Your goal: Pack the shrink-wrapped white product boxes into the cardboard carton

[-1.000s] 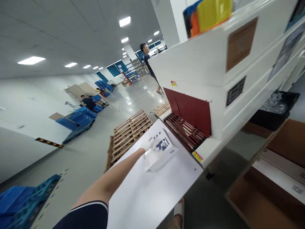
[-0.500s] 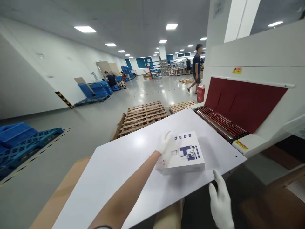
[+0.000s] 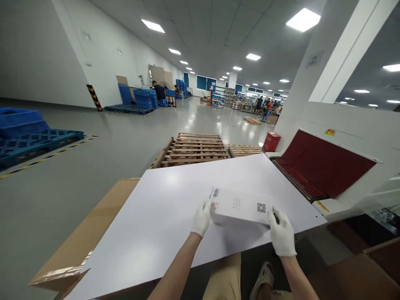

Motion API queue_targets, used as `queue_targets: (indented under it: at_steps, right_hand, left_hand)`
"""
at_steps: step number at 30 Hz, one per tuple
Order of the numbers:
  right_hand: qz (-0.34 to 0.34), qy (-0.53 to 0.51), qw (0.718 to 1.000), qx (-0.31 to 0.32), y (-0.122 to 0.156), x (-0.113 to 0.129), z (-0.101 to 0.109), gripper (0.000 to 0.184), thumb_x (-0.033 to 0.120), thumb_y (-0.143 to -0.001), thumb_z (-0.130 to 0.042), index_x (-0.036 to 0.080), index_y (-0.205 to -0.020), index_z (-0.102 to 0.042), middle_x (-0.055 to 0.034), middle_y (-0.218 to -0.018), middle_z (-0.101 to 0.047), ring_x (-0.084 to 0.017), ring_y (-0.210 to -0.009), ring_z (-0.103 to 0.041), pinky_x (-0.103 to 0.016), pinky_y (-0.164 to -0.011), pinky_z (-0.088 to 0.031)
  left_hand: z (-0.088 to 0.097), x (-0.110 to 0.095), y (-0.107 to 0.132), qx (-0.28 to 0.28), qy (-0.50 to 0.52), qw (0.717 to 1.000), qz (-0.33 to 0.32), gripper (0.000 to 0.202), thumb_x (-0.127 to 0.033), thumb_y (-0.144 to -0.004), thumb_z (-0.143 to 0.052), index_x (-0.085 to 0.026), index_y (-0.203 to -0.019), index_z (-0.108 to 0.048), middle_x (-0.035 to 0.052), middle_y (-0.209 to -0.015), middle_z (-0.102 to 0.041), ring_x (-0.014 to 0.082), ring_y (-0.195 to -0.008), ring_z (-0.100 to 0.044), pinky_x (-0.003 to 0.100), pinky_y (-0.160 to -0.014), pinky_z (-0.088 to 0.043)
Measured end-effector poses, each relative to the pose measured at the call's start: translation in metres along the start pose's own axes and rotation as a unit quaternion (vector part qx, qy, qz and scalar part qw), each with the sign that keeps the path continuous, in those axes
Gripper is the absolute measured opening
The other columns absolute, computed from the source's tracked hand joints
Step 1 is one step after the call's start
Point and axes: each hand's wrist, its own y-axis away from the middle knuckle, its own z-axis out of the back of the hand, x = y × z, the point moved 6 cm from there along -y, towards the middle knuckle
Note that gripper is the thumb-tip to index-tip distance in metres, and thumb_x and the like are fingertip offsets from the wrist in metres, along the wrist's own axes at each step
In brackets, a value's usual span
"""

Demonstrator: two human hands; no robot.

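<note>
A flat white product box (image 3: 240, 205) lies near the front edge of a large white board (image 3: 175, 208), its barcode and QR label side facing up. My left hand (image 3: 202, 217), in a white glove, grips the box's left end. My right hand (image 3: 282, 233), also gloved, grips its right end. Both hands hold the box just above or on the board; I cannot tell which.
A white machine with a red flap and red rollers (image 3: 300, 179) stands at the right. A cardboard carton (image 3: 90, 225) lies under the board at left. Wooden pallets (image 3: 196, 148) lie beyond, blue pallets (image 3: 28, 137) at far left, and people work in the distance.
The box has been turned over from its picture side to its label side and pulled nearer to me. My right hand has come up and taken its right end. My view has levelled.
</note>
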Motion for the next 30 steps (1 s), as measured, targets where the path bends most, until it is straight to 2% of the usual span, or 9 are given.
queue_targets:
  at_steps: [4,7,11,13,15,18,25,27,30]
  right_hand:
    - [-0.046,0.022,0.998,0.032,-0.030,0.008,-0.014,0.069,0.077,-0.088,-0.057,0.019,-0.118,-0.076,-0.0141,-0.118,-0.075,-0.037,-0.113,-0.067,-0.050,-0.101,-0.051]
    - [-0.064,-0.042,0.997,0.024,-0.031,0.000,-0.028,0.080,0.079,-0.088,-0.060,0.020,-0.142,-0.064,-0.0137,-0.142,-0.066,-0.035,-0.130,-0.062,-0.047,-0.111,-0.049]
    - [-0.061,-0.131,0.988,0.058,-0.030,-0.010,-0.045,0.090,0.074,-0.096,-0.056,0.028,-0.170,-0.032,-0.0054,-0.174,-0.034,-0.031,-0.161,-0.031,-0.047,-0.135,-0.023]
    - [-0.063,-0.156,0.983,0.077,-0.031,-0.014,-0.051,0.084,0.070,-0.100,-0.054,0.032,-0.171,-0.031,-0.0004,-0.177,-0.030,-0.029,-0.165,-0.022,-0.047,-0.137,-0.014]
    - [-0.070,-0.172,0.979,0.085,-0.033,-0.016,-0.053,0.080,0.067,-0.101,-0.054,0.034,-0.171,-0.030,0.0011,-0.177,-0.029,-0.028,-0.165,-0.021,-0.048,-0.137,-0.012]
    - [-0.100,-0.196,0.971,0.091,-0.032,-0.016,-0.054,0.083,0.066,-0.100,-0.056,0.033,-0.172,-0.029,-0.0001,-0.177,-0.029,-0.029,-0.165,-0.022,-0.048,-0.137,-0.013]
    - [-0.072,-0.177,0.977,0.093,-0.034,-0.020,-0.051,0.084,0.066,-0.102,-0.053,0.028,-0.172,-0.027,-0.0031,-0.177,-0.029,-0.031,-0.164,-0.023,-0.049,-0.137,-0.013]
    - [-0.055,-0.152,0.982,0.094,-0.036,-0.023,-0.049,0.084,0.065,-0.102,-0.052,0.025,-0.172,-0.028,-0.0044,-0.177,-0.029,-0.031,-0.165,-0.022,-0.048,-0.138,-0.012]
    - [-0.036,-0.132,0.986,0.095,-0.036,-0.020,-0.046,0.084,0.066,-0.103,-0.049,0.022,-0.172,-0.028,-0.0053,-0.177,-0.027,-0.031,-0.165,-0.021,-0.046,-0.138,-0.010]
  left_hand:
    - [0.000,-0.018,-0.018,0.015,-0.051,0.998,-0.026,0.054,-0.052,-0.097,-0.058,-0.012,-0.132,-0.072,0.0181,-0.137,-0.073,0.0343,-0.135,-0.062,0.050,-0.123,-0.040]
    - [-0.003,-0.024,-0.019,0.048,-0.159,0.985,-0.050,0.055,-0.050,-0.105,-0.040,-0.018,-0.140,-0.067,0.0148,-0.140,-0.071,0.0300,-0.134,-0.062,0.045,-0.117,-0.044]
    - [-0.014,-0.041,-0.017,0.046,-0.319,0.945,-0.057,0.070,-0.046,-0.101,-0.045,-0.008,-0.159,-0.047,0.0229,-0.154,-0.059,0.0375,-0.142,-0.053,0.050,-0.119,-0.040]
    - [-0.028,-0.050,-0.017,0.034,-0.394,0.917,-0.049,0.093,-0.057,-0.094,-0.057,-0.006,-0.167,-0.031,0.0254,-0.159,-0.052,0.0427,-0.144,-0.049,0.053,-0.120,-0.040]
    - [-0.042,-0.056,-0.017,0.018,-0.465,0.885,-0.028,0.109,-0.067,-0.086,-0.065,-0.005,-0.168,-0.028,0.0278,-0.156,-0.053,0.0468,-0.139,-0.051,0.056,-0.116,-0.042]
    - [-0.056,-0.058,-0.019,0.000,-0.515,0.857,-0.001,0.110,-0.066,-0.083,-0.067,-0.006,-0.167,-0.030,0.0281,-0.154,-0.053,0.0466,-0.133,-0.053,0.056,-0.112,-0.044]
    - [-0.055,-0.061,-0.019,-0.001,-0.485,0.874,0.026,0.111,-0.067,-0.076,-0.073,-0.009,-0.163,-0.036,0.0273,-0.154,-0.054,0.0468,-0.137,-0.053,0.054,-0.114,-0.043]
    - [-0.050,-0.062,-0.019,-0.005,-0.443,0.896,0.019,0.103,-0.065,-0.074,-0.077,-0.012,-0.156,-0.046,0.0260,-0.151,-0.058,0.0455,-0.138,-0.054,0.053,-0.115,-0.044]
    - [-0.038,-0.056,-0.025,-0.003,-0.301,0.953,0.018,0.068,-0.060,-0.082,-0.072,-0.018,-0.136,-0.066,0.0193,-0.137,-0.072,0.0383,-0.129,-0.063,0.048,-0.112,-0.048]
